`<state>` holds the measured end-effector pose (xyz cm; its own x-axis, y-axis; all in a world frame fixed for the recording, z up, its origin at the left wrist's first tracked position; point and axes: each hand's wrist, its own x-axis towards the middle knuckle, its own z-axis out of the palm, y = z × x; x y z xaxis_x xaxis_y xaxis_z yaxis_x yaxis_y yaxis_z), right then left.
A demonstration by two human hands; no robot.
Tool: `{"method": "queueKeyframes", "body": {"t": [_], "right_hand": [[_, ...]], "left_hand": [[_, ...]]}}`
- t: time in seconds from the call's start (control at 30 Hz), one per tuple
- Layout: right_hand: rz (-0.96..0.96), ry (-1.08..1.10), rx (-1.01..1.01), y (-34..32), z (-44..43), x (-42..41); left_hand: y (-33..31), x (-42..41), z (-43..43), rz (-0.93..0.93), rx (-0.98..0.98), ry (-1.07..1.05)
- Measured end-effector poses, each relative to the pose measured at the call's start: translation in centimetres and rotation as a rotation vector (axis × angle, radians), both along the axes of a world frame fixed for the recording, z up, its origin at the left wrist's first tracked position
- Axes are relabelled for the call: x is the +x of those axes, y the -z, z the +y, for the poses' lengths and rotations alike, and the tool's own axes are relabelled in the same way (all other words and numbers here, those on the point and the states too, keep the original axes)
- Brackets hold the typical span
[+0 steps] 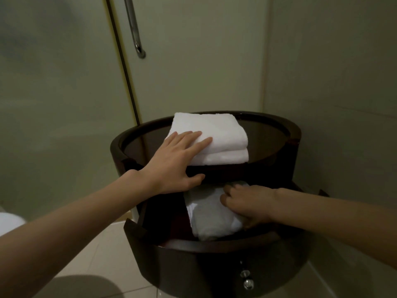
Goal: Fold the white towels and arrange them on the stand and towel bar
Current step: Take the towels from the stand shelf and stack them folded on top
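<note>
- The top towels [214, 134], two folded white layers stacked one on the other, are lying on the upper tier of the stand [116, 147], towards its front left, with the rounded folds facing the camera.
- They are being pressed down by the left hand [174, 160]. Its fingers are being held straight and slightly spread over the near left corner, and the thumb is resting on the dark rim just below.
- A lower towel [211, 220], also folded and lying in shadow, is being handled on the shelf directly beneath the upper tier.
- It is being held by the right hand [247, 203], whose fingers are curled over the towel's right side. The thumb is hidden, so how firmly it is being gripped cannot be told.
- The step in hand is judged to be arranging on the stand: the upper stack is being steadied while the lower towel is being seated or squared.
- The next move is judged to call for the lower towel being slid fully inside the shelf rim, without the fold being dragged open, before both hands are lifted away.
- Behind the stand, a metal bar [134, 26] on the glass panel is carrying no towel in the part shown, so that share of the task is judged not yet done.
</note>
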<state>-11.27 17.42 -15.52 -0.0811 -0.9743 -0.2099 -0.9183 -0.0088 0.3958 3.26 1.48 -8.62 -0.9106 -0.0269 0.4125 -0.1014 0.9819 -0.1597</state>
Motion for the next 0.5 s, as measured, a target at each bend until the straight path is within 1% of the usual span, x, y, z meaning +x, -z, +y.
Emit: {"method": "queueKeyframes", "body": {"t": [0.13,0.3,0.37,0.5], "right_hand": [[0.088,0.021,0.027,0.6,-0.5,0.2],[0.106,-0.036,0.008,0.6,-0.6,0.5],[0.051,-0.038,-0.036,0.1,-0.2,0.5],[-0.160,0.002,-0.109,-1.8,1.1,0.5]], "left_hand": [[0.1,0.0,0.0,0.007,0.012,-0.003],[0.2,0.1,0.0,0.005,0.014,-0.004],[0.1,0.1,0.0,-0.002,0.010,-0.001],[-0.2,0.2,-0.3,-0.067,-0.057,-0.002]]}}
